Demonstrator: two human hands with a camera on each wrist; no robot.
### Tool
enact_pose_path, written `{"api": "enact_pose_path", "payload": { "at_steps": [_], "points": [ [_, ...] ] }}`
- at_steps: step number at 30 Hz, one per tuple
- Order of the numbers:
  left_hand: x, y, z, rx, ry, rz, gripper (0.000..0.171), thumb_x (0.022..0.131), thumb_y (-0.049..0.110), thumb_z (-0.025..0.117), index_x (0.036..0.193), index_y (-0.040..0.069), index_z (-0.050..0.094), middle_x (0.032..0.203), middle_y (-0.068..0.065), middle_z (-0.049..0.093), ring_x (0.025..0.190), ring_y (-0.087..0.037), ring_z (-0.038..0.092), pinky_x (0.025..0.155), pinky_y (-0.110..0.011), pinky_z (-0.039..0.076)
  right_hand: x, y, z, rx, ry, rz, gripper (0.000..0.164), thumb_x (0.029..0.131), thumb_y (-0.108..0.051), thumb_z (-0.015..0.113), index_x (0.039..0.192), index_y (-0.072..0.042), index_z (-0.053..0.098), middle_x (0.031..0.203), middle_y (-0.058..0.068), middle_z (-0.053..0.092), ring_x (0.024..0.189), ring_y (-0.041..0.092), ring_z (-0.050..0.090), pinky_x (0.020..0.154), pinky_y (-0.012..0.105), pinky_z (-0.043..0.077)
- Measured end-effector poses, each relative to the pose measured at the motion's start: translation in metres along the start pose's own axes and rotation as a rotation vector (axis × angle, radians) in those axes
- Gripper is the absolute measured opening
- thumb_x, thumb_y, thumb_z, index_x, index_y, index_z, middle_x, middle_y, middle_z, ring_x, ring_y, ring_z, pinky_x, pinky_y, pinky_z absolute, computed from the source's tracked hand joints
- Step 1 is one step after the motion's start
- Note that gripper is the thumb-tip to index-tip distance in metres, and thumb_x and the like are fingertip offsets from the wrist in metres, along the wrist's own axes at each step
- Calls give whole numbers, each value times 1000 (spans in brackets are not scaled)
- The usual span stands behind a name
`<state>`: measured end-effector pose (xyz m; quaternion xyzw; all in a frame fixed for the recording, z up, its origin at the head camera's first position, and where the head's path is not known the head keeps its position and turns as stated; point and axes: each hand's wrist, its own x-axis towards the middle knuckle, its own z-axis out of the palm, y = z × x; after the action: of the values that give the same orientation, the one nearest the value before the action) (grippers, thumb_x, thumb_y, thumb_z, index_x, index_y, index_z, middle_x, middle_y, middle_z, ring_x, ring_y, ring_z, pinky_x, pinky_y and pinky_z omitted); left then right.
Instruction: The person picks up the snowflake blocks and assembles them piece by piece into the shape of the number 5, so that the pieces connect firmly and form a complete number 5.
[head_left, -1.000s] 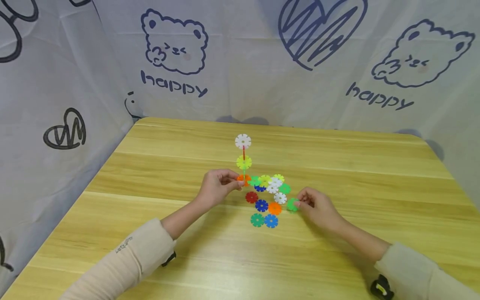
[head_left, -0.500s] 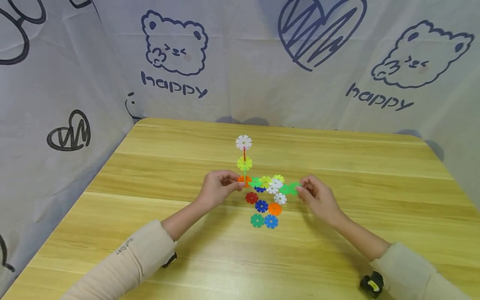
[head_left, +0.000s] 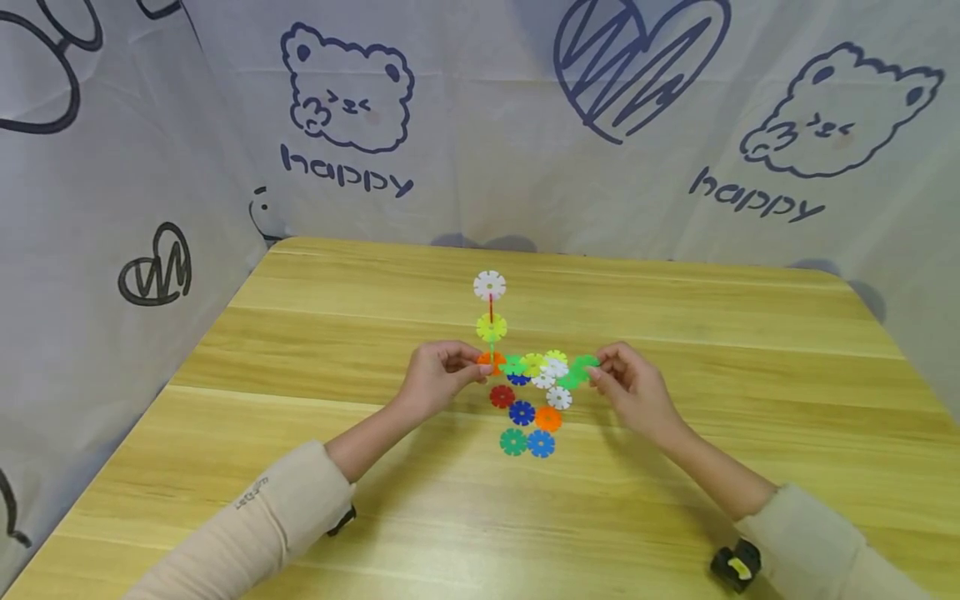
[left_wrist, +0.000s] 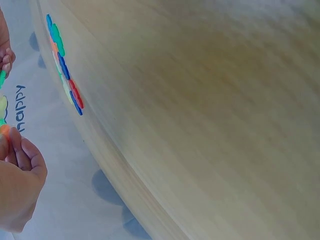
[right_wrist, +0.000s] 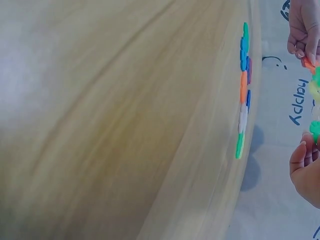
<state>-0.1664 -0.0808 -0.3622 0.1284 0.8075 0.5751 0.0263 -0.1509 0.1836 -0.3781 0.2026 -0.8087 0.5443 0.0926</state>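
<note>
My left hand [head_left: 442, 379] pinches an orange notched disc [head_left: 489, 363] at the lower corner of a joined snowflake-disc piece. Upward from it run a green disc seen edge-on, a yellow disc [head_left: 491, 327], a red one edge-on and a white disc [head_left: 490, 286] on top. Rightward follow a green disc [head_left: 513, 364] and a yellow disc [head_left: 531, 364], with a white disc [head_left: 556, 367] beside them. Between thumb and fingers my right hand [head_left: 636, 390] pinches another green disc [head_left: 585, 366] at that end; whether it touches the white one I cannot tell. Both wrist views show the piece above the table.
Loose discs lie flat below the hands: a red disc [head_left: 502, 396], a dark blue disc [head_left: 522, 412], an orange disc [head_left: 548, 418], a white disc [head_left: 559, 397], a teal disc [head_left: 513, 442], a blue disc [head_left: 541, 443] and several more. A printed cloth hangs behind the wooden table [head_left: 337, 292].
My right hand has lifted the green disc up and slightly left, to the right end of the joined piece. The left hand stays nearly still, still pinching the orange disc.
</note>
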Motion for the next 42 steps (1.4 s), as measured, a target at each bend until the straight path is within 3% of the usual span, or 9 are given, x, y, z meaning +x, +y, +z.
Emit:
{"api": "enact_pose_path", "payload": {
  "at_steps": [9, 16, 21, 26, 31, 38, 42],
  "points": [
    [1, 0, 2, -7, -1, 6, 11, 83, 1, 67, 91, -6, 68, 84, -21, 70, 79, -39, 66, 67, -45, 55, -1, 1, 2, 56, 10, 4, 6, 89, 9, 52, 94, 12, 51, 73, -16, 56, 63, 7, 54, 56, 19, 49],
    [3, 1, 4, -12, -4, 21, 12, 83, 1, 66, 92, -7, 67, 85, -23, 69, 79, -39, 66, 70, -47, 55, 0, -1, 1, 146, 7, 42, 8, 90, 8, 50, 95, 14, 49, 73, -8, 60, 65, 4, 56, 58, 18, 49],
    [3, 3, 6, -15, -2, 30, 12, 83, 1, 65, 93, -7, 67, 86, -24, 69, 78, -40, 66, 71, -47, 55, 0, -1, 0, 172, -13, 64, 9, 90, 8, 49, 96, 15, 48, 74, -9, 59, 67, 3, 58, 60, 18, 50],
    [3, 2, 7, 8, -2, 53, 13, 83, 1, 66, 94, -7, 67, 83, -22, 69, 76, -39, 66, 62, -34, 56, 1, -2, 0, 169, -20, 95, 10, 91, 6, 49, 97, 14, 48, 74, -10, 59, 68, 4, 59, 61, 19, 51],
    [1, -2, 9, -2, -14, 57, 13, 83, 1, 66, 94, -7, 67, 83, -22, 69, 76, -39, 65, 54, -17, 49, 2, -4, -2, 147, -30, 108, 10, 91, 6, 50, 97, 14, 49, 73, -7, 59, 66, 6, 59, 59, 20, 51],
    [1, -4, 9, -34, 28, 19, 13, 84, 1, 65, 93, -7, 66, 84, -23, 69, 77, -40, 64, 49, -14, 40, 1, -10, -1, 76, -53, 81, 9, 89, 6, 54, 95, 12, 52, 69, -1, 58, 61, 3, 54, 55, 22, 50],
    [1, -4, 10, -42, 35, 16, 12, 83, 0, 65, 92, -7, 66, 84, -24, 69, 77, -41, 64, 50, -14, 41, 0, -12, 1, 62, -35, 98, 8, 89, 6, 53, 95, 11, 52, 69, -4, 58, 62, 2, 55, 56, 22, 51]
  ]
}}
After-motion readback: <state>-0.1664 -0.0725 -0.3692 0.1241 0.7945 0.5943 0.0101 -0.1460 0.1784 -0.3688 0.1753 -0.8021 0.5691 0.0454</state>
